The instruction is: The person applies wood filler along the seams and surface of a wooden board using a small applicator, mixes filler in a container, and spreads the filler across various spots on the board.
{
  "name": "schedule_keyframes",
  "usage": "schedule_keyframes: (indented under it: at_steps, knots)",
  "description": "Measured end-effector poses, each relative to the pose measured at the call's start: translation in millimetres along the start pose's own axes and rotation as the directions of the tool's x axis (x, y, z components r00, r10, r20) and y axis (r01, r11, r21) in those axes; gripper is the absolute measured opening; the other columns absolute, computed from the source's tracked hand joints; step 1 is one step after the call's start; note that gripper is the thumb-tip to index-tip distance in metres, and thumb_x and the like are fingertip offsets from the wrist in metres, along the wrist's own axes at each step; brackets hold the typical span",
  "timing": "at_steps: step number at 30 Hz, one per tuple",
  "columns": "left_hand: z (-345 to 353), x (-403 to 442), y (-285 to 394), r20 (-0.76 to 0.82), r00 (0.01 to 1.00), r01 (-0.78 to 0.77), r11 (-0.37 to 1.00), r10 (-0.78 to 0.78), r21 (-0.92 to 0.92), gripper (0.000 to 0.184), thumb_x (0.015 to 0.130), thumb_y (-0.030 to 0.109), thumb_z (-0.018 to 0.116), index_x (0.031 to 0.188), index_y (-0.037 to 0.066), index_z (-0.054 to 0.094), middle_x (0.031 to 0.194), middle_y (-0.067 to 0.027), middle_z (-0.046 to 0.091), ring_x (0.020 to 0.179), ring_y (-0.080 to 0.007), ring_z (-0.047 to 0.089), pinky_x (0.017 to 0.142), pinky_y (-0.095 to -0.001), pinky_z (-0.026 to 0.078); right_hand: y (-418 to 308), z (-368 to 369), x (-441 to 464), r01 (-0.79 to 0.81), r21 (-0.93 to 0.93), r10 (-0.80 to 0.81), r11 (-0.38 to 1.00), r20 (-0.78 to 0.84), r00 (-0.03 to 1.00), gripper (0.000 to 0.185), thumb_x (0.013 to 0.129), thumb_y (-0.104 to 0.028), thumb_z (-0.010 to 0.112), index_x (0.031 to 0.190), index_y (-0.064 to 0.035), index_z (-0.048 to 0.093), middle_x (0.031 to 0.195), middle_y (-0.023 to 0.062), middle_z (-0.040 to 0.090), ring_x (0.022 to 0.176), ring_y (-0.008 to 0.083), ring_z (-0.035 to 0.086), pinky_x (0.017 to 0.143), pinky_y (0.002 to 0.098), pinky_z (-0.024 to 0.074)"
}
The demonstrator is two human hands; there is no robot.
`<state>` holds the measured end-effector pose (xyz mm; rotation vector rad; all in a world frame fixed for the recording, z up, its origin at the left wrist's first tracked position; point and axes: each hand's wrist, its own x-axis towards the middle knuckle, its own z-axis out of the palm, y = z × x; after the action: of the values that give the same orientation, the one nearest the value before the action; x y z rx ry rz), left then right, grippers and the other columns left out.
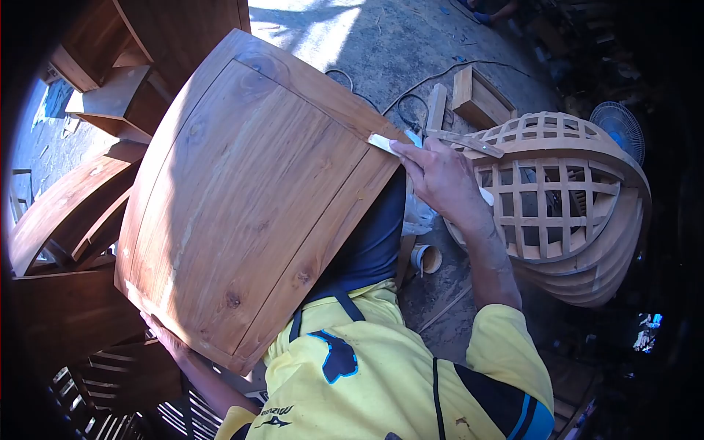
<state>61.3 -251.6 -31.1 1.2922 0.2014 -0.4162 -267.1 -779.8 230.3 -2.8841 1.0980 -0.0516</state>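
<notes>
A large curved wooden panel (242,191) with a framed border and dark knots leans across my lap, tilted. My right hand (440,172) is closed round a flat tool with a pale blade (383,144), whose tip lies on the panel's right edge near a corner joint. The tool's other end shows behind the wrist. At the panel's lower left edge is my left hand (165,336), with its fingers against the wood and partly hidden by it; whether they grip the edge is hard to see.
Right of me stands a curved wooden lattice frame (550,202) with a fan (618,130) behind it. A small container (426,259), a wooden box (484,97) and a cable (433,75) lie on the floor. Curved wooden pieces (73,198) stand at left. Part of another person (495,13) shows at the top.
</notes>
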Motion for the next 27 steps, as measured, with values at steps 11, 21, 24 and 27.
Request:
schedule_keyframes:
  at_steps: [11,21,24,27]
  knots:
    - [9,-4,0,-0.019,0.999,0.029,0.997,-0.030,-0.072,0.084,0.106,0.069,0.044,0.171,0.018,0.026,0.173,-0.0122,0.033,0.155,-0.0329,0.038,0.127,-0.0540,0.033,20,-12,16,-0.012,-0.055,0.012,0.998,0.001,1.000,0.026,0.103,-0.027,0.067,0.125,-0.0185,0.079,0.086,0.0158,0.066,0.085,0.0359,0.072,0.076,0.0491,0.0552]
    - [-1,-5,-1,-0.031,0.999,0.031,0.992,-0.035,-0.122,0.082,0.107,0.067,0.044,0.171,0.018,0.026,0.172,-0.0126,0.035,0.154,-0.0333,0.039,0.127,-0.0537,0.034,-14,4,29,0.062,0.066,-0.061,0.996,-0.029,0.998,0.031,0.104,-0.023,0.066,0.134,-0.0198,0.074,0.089,0.0149,0.061,0.082,0.0354,0.073,0.073,0.0503,0.0572]
    - [-4,-6,-2,-0.033,0.999,0.035,0.991,-0.040,-0.130,0.081,0.108,0.066,0.044,0.171,0.018,0.027,0.172,-0.0127,0.035,0.154,-0.0334,0.040,0.127,-0.0536,0.034,-23,8,35,0.058,0.070,-0.058,0.996,0.002,0.998,0.032,0.105,-0.022,0.064,0.136,-0.0203,0.073,0.090,0.0156,0.062,0.084,0.0355,0.073,0.074,0.0494,0.0588]
    - [-5,-4,-3,-0.036,0.998,0.039,0.990,-0.044,-0.137,0.081,0.108,0.065,0.044,0.171,0.018,0.027,0.171,-0.0128,0.036,0.153,-0.0335,0.041,0.126,-0.0535,0.035,-24,11,39,0.082,-0.001,-0.082,0.997,0.049,0.995,0.032,0.106,-0.022,0.062,0.137,-0.0202,0.072,0.091,0.0164,0.062,0.084,0.0362,0.074,0.075,0.0491,0.0602]
